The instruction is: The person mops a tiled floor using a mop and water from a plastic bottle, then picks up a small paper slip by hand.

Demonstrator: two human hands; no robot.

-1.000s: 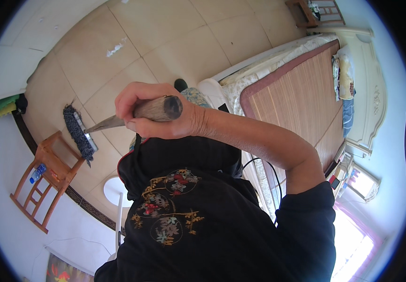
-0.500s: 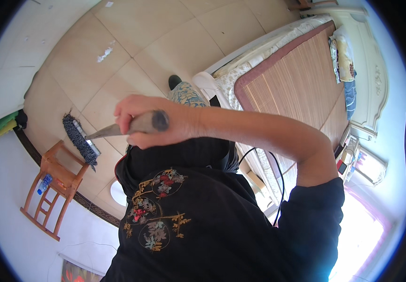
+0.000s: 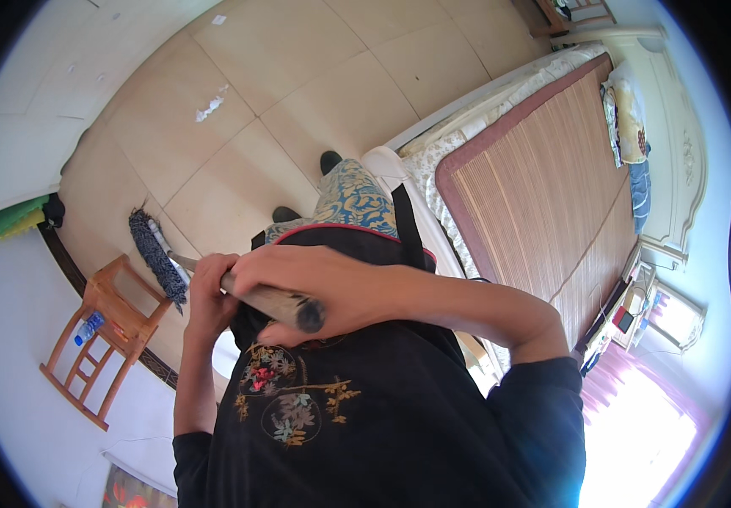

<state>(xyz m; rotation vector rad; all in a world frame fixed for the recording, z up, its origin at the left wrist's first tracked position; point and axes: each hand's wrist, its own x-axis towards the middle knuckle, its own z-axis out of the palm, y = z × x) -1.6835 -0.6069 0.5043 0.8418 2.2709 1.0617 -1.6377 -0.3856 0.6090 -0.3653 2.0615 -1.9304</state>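
Note:
A flat mop with a shaggy dark grey head (image 3: 155, 258) rests on the tiled floor at the left. Its worn wooden handle (image 3: 276, 306) slants up toward my body, the dark end pointing at me. My right hand (image 3: 327, 284) is wrapped round the handle close to that end. Just farther down the shaft, my left hand (image 3: 209, 292) is closed on it too, its fingers partly hidden behind the right hand. Both hands are in front of my black embroidered top (image 3: 297, 406).
White scraps (image 3: 210, 108) lie on the tiles ahead. A wooden chair (image 3: 115, 317) with a blue-labelled bottle (image 3: 89, 328) stands left, by the mop head. Along the right runs a bed (image 3: 535, 178) with a woven mat. A white cabinet (image 3: 27, 93) borders the far left.
My left hand has come into view and taken hold of the handle below my right hand. The right hand sits lower in the picture. The whole view has shifted slightly.

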